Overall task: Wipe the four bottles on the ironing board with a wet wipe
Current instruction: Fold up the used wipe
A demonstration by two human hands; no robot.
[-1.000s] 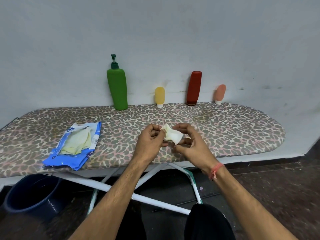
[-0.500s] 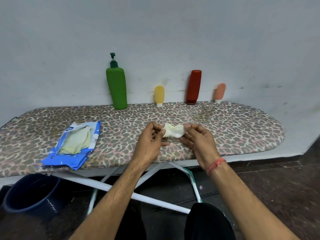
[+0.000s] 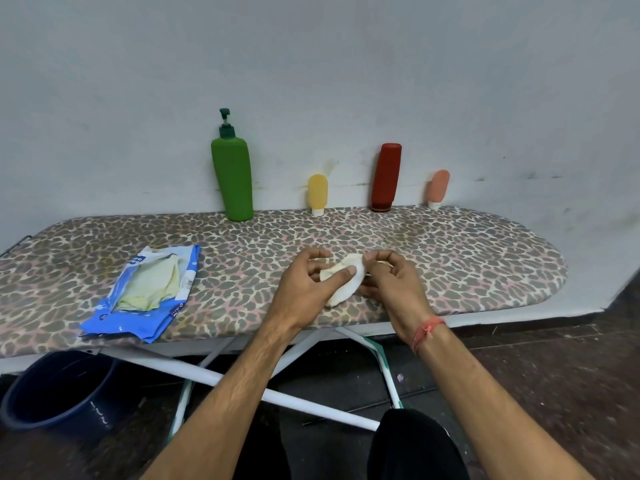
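Observation:
Along the wall at the back of the leopard-print ironing board [image 3: 467, 258] stand a tall green pump bottle [image 3: 232, 180], a small yellow tube [image 3: 317, 195], a dark red bottle [image 3: 386, 177] and a small peach tube [image 3: 437, 188]. A crumpled white wet wipe [image 3: 346, 278] sits over the middle of the board, between both hands. My left hand [image 3: 304, 289] pinches its left side with the thumb on top. My right hand [image 3: 391, 282] pinches its right end.
An open blue wipe packet [image 3: 145, 292] with pale wipes showing lies on the board's left part. A dark blue bucket [image 3: 59, 389] stands on the floor under the left end. The board's white crossed legs [image 3: 242, 379] run below its front edge.
Both hands have kept working the wipe between them; it now hangs longer and lower, turned toward the left hand, whose thumb lies across it.

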